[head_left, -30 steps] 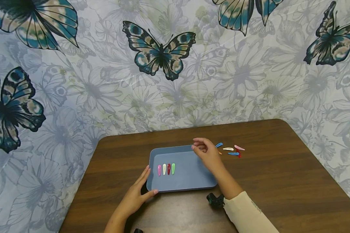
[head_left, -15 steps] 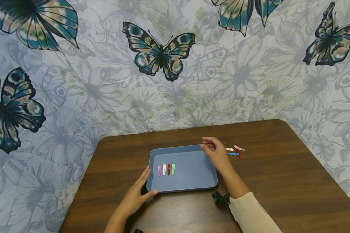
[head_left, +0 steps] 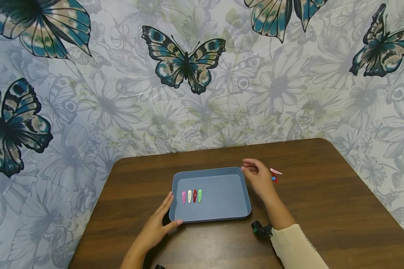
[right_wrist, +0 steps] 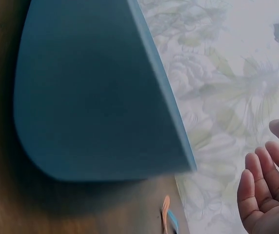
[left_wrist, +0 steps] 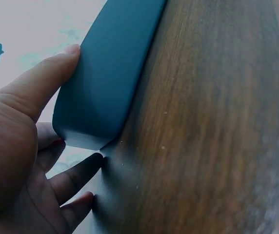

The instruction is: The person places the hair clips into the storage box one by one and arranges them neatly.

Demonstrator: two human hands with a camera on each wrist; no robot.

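Note:
My left hand rests against the near left corner of a blue-grey tray, its thumb on the front wall and its straight fingers along the left side. Inside the tray lie a pink hair clip, a cream one, a red one and a green one, side by side. Loosely bent, my right hand hovers by the tray's far right corner. The right wrist view shows its thumb and fingers apart, holding nothing. An orange hair clip and a blue hair clip lie beyond the tray there.
Past my right hand, a pink hair clip lies on the wooden table with red and blue clips, partly hidden. A black wrist camera sits on the right wrist. A butterfly-patterned cloth hangs behind the table.
My right hand has moved rightward from over the tray's far right part to beyond its corner, covering more of the loose hair clips. The left hand, the tray and its clips stay put.

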